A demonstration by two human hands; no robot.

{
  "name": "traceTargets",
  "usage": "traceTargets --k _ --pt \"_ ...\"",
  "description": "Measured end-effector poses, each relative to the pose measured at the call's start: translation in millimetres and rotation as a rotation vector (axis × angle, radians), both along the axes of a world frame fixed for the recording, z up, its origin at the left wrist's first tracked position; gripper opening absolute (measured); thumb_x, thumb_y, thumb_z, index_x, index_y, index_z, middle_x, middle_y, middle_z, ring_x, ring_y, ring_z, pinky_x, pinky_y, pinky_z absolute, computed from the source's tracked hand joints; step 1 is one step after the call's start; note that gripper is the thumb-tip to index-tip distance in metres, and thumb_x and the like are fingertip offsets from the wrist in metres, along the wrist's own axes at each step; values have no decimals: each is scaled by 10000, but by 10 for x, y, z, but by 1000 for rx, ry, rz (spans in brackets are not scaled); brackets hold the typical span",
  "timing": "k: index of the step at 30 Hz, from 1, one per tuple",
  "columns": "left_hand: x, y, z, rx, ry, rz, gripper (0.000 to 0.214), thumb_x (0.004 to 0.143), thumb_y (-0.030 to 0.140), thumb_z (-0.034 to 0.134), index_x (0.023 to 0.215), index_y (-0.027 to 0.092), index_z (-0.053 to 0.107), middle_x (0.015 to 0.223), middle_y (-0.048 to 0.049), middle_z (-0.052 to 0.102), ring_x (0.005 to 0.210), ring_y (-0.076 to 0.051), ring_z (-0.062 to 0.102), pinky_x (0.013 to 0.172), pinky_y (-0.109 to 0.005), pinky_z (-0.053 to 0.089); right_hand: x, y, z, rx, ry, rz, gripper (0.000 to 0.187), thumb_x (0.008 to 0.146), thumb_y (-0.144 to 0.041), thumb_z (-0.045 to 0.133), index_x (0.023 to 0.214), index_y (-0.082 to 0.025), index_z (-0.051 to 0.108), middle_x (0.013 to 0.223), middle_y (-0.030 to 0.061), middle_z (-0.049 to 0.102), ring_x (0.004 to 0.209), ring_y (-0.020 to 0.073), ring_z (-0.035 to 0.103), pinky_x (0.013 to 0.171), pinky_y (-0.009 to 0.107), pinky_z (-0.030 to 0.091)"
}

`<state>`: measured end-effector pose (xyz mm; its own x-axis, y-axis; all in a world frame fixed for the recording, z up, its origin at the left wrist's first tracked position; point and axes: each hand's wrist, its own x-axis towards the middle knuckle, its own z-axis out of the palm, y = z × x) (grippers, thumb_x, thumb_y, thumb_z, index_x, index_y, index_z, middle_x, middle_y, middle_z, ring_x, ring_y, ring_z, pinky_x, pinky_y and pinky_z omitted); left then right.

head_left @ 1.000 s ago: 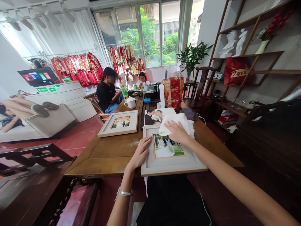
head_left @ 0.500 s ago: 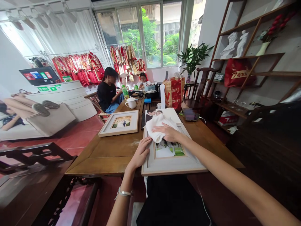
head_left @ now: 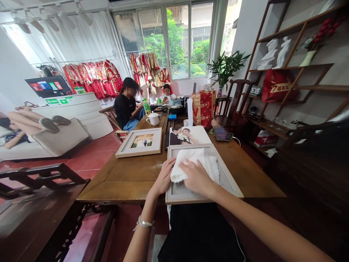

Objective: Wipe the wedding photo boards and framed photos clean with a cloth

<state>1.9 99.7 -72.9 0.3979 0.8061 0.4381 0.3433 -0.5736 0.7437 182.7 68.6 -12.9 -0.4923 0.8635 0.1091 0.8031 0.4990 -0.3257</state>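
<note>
A light wooden picture frame [head_left: 203, 199] lies flat at the table's near edge, right in front of me. My left hand [head_left: 164, 177] holds its left side, the fingers resting over the rail. A white cloth [head_left: 211, 165] is spread on the frame's glass and covers most of the picture under it. With its fingers pressed down on the cloth, my right hand [head_left: 196, 178] holds it against the glass; this hand is slightly blurred. Just beyond the frame is a print of a couple [head_left: 187, 135]. To the left lies a second framed photo [head_left: 140, 143].
Farther back on the table [head_left: 122, 182] stand a white lidded cup [head_left: 153, 118], a green bottle [head_left: 146, 107] and a red paper bag [head_left: 203, 109]. A phone [head_left: 222, 134] with a cable lies right. One person [head_left: 127, 105] sits at the table's left side.
My right hand has drawn the cloth toward me, from the frame's far edge onto its middle. The cloth is flatter now, and the couple print is uncovered. My left hand stays at the frame's side.
</note>
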Motion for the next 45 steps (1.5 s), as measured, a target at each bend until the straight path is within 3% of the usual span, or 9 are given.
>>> traceTargets --k 7,9,12,17,21,25,32,38,45 --pt "-6 -12 2 9 9 -23 423 890 254 459 1313 262 452 1411 -75 405 1327 -227 292 1126 -477 181 306 -651 65 -30 -35 370 830 538 -63 414 1361 -173 410 1429 59 404 1371 219 192 1119 475 102" --pt "-17 -9 10 -3 30 -42 500 843 231 538 1330 261 429 1427 -78 382 1338 -247 275 1124 -496 177 513 -678 60 -14 -74 330 843 525 -54 406 1356 -196 424 1417 35 422 1353 195 251 1119 438 156" --pt "-36 2 31 -39 32 -60 521 821 176 545 1324 262 437 1433 -70 378 1348 -254 262 1128 -496 178 834 -598 20 65 -155 115 799 518 -49 402 1294 -206 508 1339 40 517 1291 215 376 1098 462 224" --pt "-11 -12 132 -66 21 -67 516 790 82 499 1278 248 489 1406 -64 416 1329 -239 316 1125 -469 208 1184 -292 -79 167 -244 -82 737 556 -53 403 1274 -161 525 1307 75 545 1260 235 418 1074 470 263" --pt "39 -32 225 -96 -38 -95 547 742 25 477 1238 253 523 1379 -44 457 1301 -228 367 1114 -449 235 1134 -40 -121 152 -205 -112 693 592 -80 409 1274 -136 520 1293 101 554 1239 251 431 1062 461 270" --pt "51 -25 222 -135 -42 -116 519 742 31 474 1205 249 561 1352 -35 499 1282 -236 382 1104 -455 231 825 77 -105 125 -191 -119 697 603 -92 419 1295 -132 497 1334 109 512 1251 292 389 1059 526 215" --pt "63 -64 149 -116 -75 -82 538 733 39 471 1224 245 547 1370 -35 477 1287 -238 361 1096 -448 221 414 -328 21 80 -48 195 772 531 -56 415 1290 -173 493 1316 61 531 1266 234 376 1085 453 212" --pt "61 -78 131 -82 -19 -50 599 721 29 420 1266 263 508 1427 -26 391 1328 -244 292 1112 -456 183 849 -570 66 247 -133 93 671 504 -48 409 1146 -129 585 1076 101 658 1046 235 555 1075 470 241" --pt "46 -61 93 -91 18 -18 605 719 40 418 1287 238 478 1454 -42 324 1358 -243 229 1137 -443 149 1326 -212 -172 422 -152 -72 631 555 -63 419 1166 -119 565 1171 123 618 1119 258 519 1012 432 353"
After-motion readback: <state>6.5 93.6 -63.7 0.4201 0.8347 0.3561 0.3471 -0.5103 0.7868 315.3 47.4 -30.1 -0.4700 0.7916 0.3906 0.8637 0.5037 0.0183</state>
